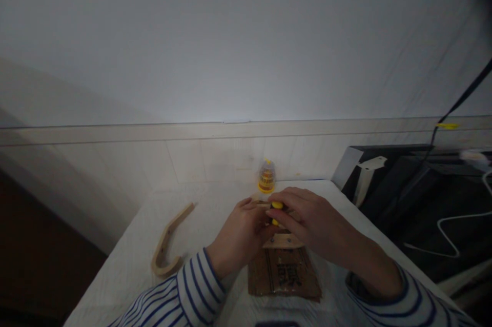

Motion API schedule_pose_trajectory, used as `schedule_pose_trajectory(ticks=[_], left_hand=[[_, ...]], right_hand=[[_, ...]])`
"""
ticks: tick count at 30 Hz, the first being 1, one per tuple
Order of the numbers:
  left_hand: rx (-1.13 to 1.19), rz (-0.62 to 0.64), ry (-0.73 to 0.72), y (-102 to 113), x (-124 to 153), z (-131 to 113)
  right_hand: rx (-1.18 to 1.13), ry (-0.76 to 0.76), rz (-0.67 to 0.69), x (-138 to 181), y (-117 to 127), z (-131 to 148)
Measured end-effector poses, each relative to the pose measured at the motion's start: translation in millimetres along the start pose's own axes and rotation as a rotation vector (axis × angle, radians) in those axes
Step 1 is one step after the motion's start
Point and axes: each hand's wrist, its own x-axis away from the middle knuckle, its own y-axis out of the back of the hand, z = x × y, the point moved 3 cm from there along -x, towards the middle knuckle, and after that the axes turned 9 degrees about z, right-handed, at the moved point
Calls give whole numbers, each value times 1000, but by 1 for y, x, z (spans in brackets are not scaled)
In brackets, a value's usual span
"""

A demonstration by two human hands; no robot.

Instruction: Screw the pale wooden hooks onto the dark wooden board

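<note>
My right hand [307,219] is closed around a yellow and black handle [277,205] that looks like a small screwdriver's; its tip is hidden. Close against it, my left hand [244,232] has its fingers bent together, and what they pinch is covered. Below the fingers shows a pale wooden piece [283,241] with two dark screws or holes. This wood lies over a flat brown packet [284,276] with dark printed characters. Just beyond my hands stands a clear cone-shaped case [266,177] with a yellow base and tip.
A hook-shaped wooden piece [163,245] lies on the white-covered table [126,276] at the left. The wall [215,158] runs along the table's back. Dark panels [407,199], a white bracket [367,178] and a bent white wire [442,229] crowd the right side.
</note>
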Motion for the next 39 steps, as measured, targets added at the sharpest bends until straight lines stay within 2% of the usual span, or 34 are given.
schedule_pose_trajectory(ticks=[11,31,35,39], left_hand=[[-56,46,45,1,1,-2],[-11,99,-54,1,2,-4],[3,72,-26,-1,0,-3],[-54,-13,71,-5,1,1]], right_hand=[[-81,28,32,2,5,1],[-46,6,-3,2,5,-2],[-56,-4,5,1,6,-1],[-34,-22,-15,0,4,-4]])
